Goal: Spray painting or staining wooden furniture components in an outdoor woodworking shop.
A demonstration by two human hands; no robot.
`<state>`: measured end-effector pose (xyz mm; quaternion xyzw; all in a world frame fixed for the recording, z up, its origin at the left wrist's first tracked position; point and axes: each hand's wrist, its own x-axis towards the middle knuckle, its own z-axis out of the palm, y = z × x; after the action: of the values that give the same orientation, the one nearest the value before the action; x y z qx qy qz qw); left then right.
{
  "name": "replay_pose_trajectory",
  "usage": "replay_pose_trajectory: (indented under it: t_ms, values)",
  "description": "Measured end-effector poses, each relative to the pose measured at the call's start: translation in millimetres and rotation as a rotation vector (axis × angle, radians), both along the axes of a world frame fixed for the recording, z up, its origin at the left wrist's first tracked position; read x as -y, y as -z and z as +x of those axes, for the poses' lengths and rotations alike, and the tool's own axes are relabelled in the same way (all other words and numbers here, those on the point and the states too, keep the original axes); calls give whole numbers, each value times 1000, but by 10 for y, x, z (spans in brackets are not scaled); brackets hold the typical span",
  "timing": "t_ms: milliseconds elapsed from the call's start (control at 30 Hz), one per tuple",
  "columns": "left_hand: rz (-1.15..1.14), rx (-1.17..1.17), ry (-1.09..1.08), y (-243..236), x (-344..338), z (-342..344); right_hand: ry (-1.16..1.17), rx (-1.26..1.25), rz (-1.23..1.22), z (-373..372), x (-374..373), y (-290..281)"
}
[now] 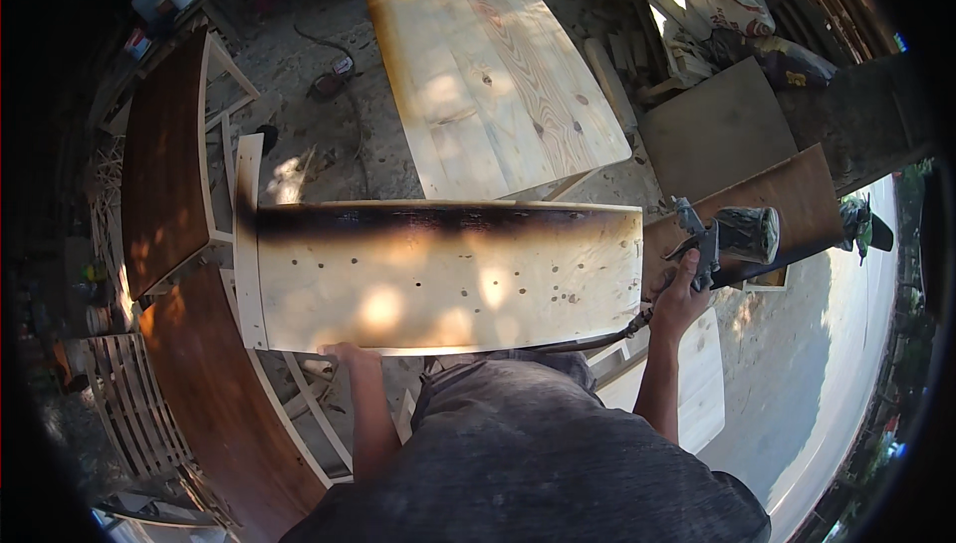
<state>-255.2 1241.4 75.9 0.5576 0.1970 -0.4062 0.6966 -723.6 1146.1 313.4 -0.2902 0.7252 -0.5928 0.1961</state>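
Note:
My left hand (349, 354) grips the lower edge of a pale wooden panel (458, 284), which has a dark brown-black stained band along its far edge and several small dark holes or knots. A narrow upright strip (248, 244) adjoins its left end. My right hand (680, 294) is closed on a spray gun (702, 239) with a coated cup (747, 234), held just off the panel's right end. A dark hose (627, 331) runs down from the gun toward my body. A brown board (797, 199) lies behind the gun.
A pale wooden tabletop (498, 65) stands ahead. Brown-stained panels on frames (159, 164) line my left, beside a slatted piece (129, 394). A grey board (712, 115) and piled bags (742, 10) are at right. A cord (344, 50) crosses the floor. A pale panel (702, 374) lies low right.

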Motion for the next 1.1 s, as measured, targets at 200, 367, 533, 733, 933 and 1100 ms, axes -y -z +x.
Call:
replay_pose_trajectory:
  t_ms: [200,367,533,733,933,1100]
  values:
    - [-15,65,-32,87,-332,-401,-193,-27,77,-81,357,-74]
    - [-57,62,-226,338,-803,-934,-385,-29,-11,-318,517,34]
    - [-74,-36,-330,535,-1085,-1847,-592,-56,0,-774,696,-199]
    - [-123,-139,-275,516,-742,-2487,-673,-86,21,-806,474,-266]
    - [302,933,624,2235,-851,-3076,-762,-114,6,-603,131,-188]
    - [1189,816,2151,1332,-252,-3269,-760,-123,13,-557,-161,-218]
